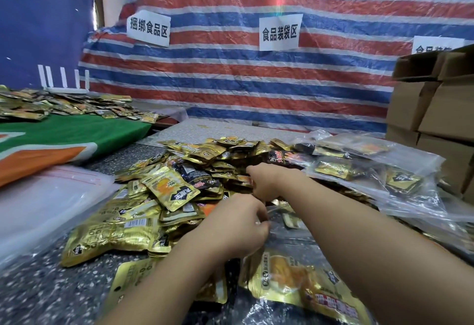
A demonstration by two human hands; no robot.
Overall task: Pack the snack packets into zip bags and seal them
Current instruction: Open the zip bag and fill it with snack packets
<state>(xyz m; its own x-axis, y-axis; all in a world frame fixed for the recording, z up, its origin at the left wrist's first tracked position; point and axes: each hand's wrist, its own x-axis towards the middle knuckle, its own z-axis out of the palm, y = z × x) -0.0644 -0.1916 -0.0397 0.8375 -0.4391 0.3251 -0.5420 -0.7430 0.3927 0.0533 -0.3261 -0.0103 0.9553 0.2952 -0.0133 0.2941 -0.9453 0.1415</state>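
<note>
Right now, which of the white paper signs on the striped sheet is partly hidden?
The rightmost sign: the cardboard boxes cover its lower edge. The left sign and the middle sign show in full.

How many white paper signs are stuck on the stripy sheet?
3. One white paper sign is on the left, one in the middle, and one on the right, partly hidden behind the brown cardboard boxes.
</note>
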